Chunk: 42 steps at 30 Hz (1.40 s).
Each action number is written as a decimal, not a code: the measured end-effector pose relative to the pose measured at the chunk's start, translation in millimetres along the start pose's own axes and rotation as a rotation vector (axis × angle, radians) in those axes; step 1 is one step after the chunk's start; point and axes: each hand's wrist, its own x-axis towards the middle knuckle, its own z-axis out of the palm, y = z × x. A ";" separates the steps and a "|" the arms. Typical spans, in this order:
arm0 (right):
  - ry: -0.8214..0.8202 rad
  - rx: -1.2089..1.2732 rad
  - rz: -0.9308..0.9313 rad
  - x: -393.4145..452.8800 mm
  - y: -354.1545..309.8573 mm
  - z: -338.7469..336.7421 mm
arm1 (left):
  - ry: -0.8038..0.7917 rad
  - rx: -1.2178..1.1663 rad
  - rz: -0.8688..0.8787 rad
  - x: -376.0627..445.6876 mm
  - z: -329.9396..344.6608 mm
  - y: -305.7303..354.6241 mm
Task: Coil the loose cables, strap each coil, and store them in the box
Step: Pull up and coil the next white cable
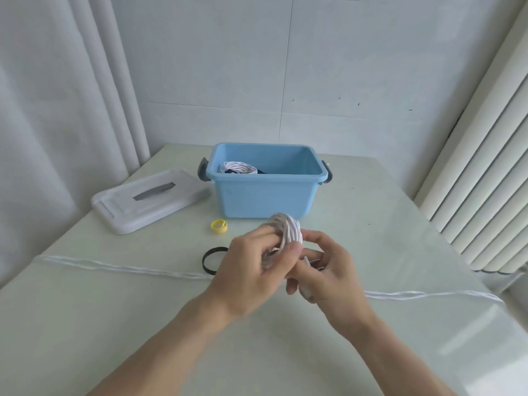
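Above the middle of the table my left hand grips a white cable coil, fingers curled round its loops. My right hand pinches the cable's end against the coil from the right. A black strap loop lies on the table just left of my left hand, and a rolled yellow strap sits further back. The open blue box stands behind, with a white coil and something dark inside it.
The box's white lid lies to the left of the box. A long white cable stretches straight across the table from the left edge to the right edge, passing under my hands. Curtains hang at the left and a radiator stands at the right.
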 end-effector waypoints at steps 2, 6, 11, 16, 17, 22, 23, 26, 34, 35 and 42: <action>-0.011 -0.011 -0.011 -0.3 1.9 -2.0 | -0.050 -0.247 -0.214 -7.2 3.1 2.9; -0.109 -0.111 -0.077 -3.4 2.7 1.2 | 0.094 -0.318 -0.384 -9.6 10.1 1.0; -0.006 -0.392 -0.202 -1.7 19.6 9.0 | 0.260 -0.573 -0.572 -2.6 13.2 -3.4; 0.056 -0.565 -0.428 2.5 25.4 7.7 | 0.285 -0.831 -0.655 4.8 5.3 -8.8; 0.054 -0.596 -0.448 2.3 26.2 7.6 | 0.303 -0.848 -0.682 4.6 3.4 -10.3; 0.043 -0.642 -0.493 1.2 28.3 11.6 | 0.344 -0.808 -0.729 6.3 -3.5 -15.1; 0.045 -0.582 -0.469 -0.1 29.4 11.8 | 0.338 -0.815 -0.715 5.7 -3.1 -15.2; 0.058 -0.410 -0.374 -3.7 28.2 12.2 | 0.348 -0.808 -0.687 5.9 -4.8 -13.3; 0.241 -0.128 -0.044 9.5 25.0 0.1 | 0.665 -0.611 -0.648 12.7 -26.3 -22.1; 0.225 -0.122 -0.028 10.2 22.9 -2.3 | 0.661 -0.629 -0.629 13.0 -27.9 -23.4; -0.107 -0.407 -0.123 -3.2 20.1 5.4 | 0.540 -0.914 -0.617 16.8 -23.4 -23.8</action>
